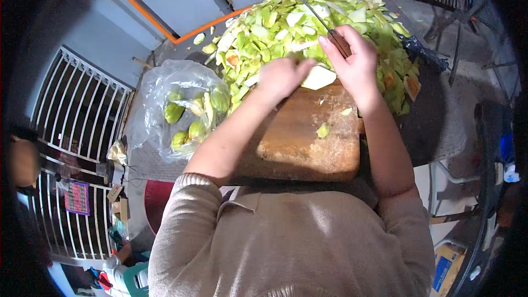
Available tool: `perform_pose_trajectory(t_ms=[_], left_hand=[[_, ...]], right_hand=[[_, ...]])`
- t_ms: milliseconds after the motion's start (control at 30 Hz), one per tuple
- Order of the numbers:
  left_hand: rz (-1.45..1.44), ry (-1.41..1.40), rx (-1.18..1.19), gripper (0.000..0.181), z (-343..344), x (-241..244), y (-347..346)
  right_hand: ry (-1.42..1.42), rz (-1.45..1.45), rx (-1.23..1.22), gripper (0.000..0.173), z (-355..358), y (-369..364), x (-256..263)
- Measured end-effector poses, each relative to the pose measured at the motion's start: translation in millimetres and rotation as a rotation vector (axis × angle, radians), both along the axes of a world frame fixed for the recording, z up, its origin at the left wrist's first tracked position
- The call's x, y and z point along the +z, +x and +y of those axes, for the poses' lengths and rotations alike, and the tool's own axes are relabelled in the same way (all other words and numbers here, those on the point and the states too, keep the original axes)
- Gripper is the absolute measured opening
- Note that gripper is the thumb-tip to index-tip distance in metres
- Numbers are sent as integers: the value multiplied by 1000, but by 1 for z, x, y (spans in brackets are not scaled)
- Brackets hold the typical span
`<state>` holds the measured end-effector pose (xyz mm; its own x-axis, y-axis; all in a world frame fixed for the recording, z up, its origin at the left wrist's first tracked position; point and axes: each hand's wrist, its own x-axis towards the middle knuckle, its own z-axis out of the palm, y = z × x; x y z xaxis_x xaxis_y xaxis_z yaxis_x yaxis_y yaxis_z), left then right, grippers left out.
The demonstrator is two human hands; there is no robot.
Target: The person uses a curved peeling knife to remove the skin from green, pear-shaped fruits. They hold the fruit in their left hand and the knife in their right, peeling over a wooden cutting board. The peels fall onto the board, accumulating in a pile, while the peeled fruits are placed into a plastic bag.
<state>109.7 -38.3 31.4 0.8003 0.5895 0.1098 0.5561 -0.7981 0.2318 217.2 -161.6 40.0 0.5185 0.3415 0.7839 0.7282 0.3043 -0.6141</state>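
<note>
My right hand (354, 60) grips the brown wooden handle (340, 43) of a knife, whose long thin blade (307, 5) points up and away to the left over the heap. My left hand (284, 75) is blurred at the far edge of a worn wooden cutting board (307, 140); whether its fingers hold anything cannot be told. Close to its fingertips is a large pale cut slice (319, 77). Beyond both hands rises a big heap of pale green sliced fruit or vegetable (264, 29). A small green scrap (323, 130) lies on the board.
Left of the board, a clear plastic bag (154, 86) holds several whole green fruits (174, 112). Dark crumpled plastic (425, 51) lies at the heap's right. A white barred grille (78, 107) and an orange pipe (140, 10) run along the wall. Another person shows at the far left.
</note>
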Motion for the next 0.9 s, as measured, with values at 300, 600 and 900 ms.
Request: perform_pose_trajectory(t_ms=[300,600,900], left_hand=[[-395,-173,-547,42,-21,-36,3],[-492,-1057,-100,39,25,-15,-80],[-962,-1867,-220,28,54,-34,-110]], right_hand=[[5,-25,-28,26,2,-3,0],[-72,43,39,24,12,-11,-3],[-417,-132,300,29,11,-36,-17]])
